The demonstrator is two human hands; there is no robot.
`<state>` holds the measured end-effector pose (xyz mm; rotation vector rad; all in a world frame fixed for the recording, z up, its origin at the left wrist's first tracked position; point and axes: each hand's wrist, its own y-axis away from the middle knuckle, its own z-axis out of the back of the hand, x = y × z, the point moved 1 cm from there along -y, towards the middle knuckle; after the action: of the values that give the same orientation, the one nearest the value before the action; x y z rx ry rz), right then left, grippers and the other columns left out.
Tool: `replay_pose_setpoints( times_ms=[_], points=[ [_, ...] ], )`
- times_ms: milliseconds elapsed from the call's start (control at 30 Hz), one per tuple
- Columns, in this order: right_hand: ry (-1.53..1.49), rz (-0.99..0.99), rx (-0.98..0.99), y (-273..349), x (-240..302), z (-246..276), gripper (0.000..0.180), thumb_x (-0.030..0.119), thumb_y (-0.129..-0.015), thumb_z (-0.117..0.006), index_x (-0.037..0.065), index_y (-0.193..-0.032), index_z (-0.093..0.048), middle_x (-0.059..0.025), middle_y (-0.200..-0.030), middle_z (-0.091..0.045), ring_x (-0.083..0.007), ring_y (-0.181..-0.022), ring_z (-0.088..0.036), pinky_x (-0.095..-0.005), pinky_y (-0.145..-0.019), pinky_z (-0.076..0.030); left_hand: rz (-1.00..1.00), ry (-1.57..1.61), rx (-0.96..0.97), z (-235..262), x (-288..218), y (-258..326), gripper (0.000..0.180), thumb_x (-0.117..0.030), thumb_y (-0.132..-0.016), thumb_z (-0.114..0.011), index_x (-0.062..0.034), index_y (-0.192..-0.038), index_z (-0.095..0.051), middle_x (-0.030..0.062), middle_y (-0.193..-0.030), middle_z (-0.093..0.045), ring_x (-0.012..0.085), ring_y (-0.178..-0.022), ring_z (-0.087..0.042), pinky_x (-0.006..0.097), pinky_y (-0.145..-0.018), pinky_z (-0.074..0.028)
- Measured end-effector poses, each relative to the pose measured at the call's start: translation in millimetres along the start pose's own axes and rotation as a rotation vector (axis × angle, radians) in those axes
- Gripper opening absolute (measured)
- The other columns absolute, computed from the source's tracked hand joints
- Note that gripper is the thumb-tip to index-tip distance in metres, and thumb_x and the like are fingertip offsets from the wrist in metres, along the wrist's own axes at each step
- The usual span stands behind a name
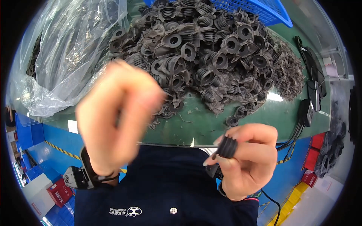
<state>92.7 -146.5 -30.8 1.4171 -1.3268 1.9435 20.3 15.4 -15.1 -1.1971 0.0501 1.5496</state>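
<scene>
You are pinching a black rubber boot [227,147] in your right hand [245,165], near the pile [211,56], while your blurred left hand [117,116], grip unclear, is likely stripping trim; next calls for a fresh piece.

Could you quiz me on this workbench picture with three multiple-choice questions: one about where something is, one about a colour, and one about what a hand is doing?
1. Where does the heap of rubber bellows lie?
A. on the green table
B. on the floor
C. inside the clear bag

2. What colour is the basket behind the heap?
A. red
B. blue
C. yellow

3. What is the right hand doing?
A. resting flat on the table
B. pinching one black bellows
C. holding a screwdriver

Answers: 1 A, the heap sits on the green table. 2 B, its mesh is bright blue. 3 B, its fingertips grip a single black bellows; the left hand is motion-blurred.
</scene>
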Motion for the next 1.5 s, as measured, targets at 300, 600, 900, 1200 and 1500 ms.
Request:
replay_pose_setpoints(
  times_ms=[300, 600, 900, 1200, 1500],
  points=[
    [0.191, 0.234, 0.003, -4, 4, -9, 0.034, -0.009, -0.043, -0.073, 0.002, -0.073, -0.061, -0.011, -0.084, -0.049, -0.0161, -0.06, -0.054, -0.0176, -0.047, -0.045, -0.047, 0.257, 0.173, -9, -15, 5, 0.022, -0.023, -0.076, -0.06, -0.0018, -0.079, -0.056, 0.0008, -0.061, -0.049, 0.008, -0.05, -0.036, 0.022, -0.047, -0.025],
    [0.175, 0.265, 0.089, 0, -4, -6, 0.028, -0.003, -0.055, -0.069, 0.001, -0.08, -0.058, -0.013, -0.089, -0.046, -0.0182, -0.066, -0.054, -0.0224, -0.054, -0.047, -0.153, 0.036, 0.102, -12, -18, 5, 0.014, -0.014, -0.078, -0.055, -0.002, -0.072, -0.051, 0.0037, -0.062, -0.05, 0.0124, -0.052, -0.04, 0.026, -0.049, -0.028],
    [0.016, -0.154, 0.013, -11, -6, 4, 0.033, 0.011, -0.081, -0.048, -0.006, -0.109, -0.042, -0.0118, -0.086, -0.051, -0.016, -0.064, -0.055, -0.0195, -0.042, -0.046, 0.022, 0.02, -0.044, -11, -6, 6, 0.004, 0.002, -0.073, -0.055, 0.0009, -0.071, -0.052, 0.0071, -0.062, -0.05, 0.0168, -0.053, -0.042, 0.026, -0.049, -0.033],
    [-0.751, 0.011, 0.071, -39, 70, 92, 0.04, 0.009, -0.084, -0.037, -0.012, -0.115, -0.022, -0.0205, -0.108, -0.036, -0.0221, -0.104, -0.032, -0.0406, -0.094, -0.023, 0.093, 0.172, 0.02, -15, -6, 9, 0.005, 0.0, -0.074, -0.054, 0.0021, -0.07, -0.052, 0.0063, -0.063, -0.05, 0.0139, -0.054, -0.041, 0.024, -0.05, -0.033],
    [-0.465, 0.153, -0.187, 16, 108, 107, 0.036, 0.012, -0.08, -0.041, -0.008, -0.108, -0.032, -0.0189, -0.103, -0.038, -0.022, -0.095, -0.036, -0.0332, -0.082, -0.029, 0.097, 0.176, 0.032, -17, -2, 18, 0.006, 0.001, -0.072, -0.056, 0.0011, -0.068, -0.052, 0.0058, -0.062, -0.05, 0.0139, -0.052, -0.041, 0.024, -0.047, -0.032]
  ],
)
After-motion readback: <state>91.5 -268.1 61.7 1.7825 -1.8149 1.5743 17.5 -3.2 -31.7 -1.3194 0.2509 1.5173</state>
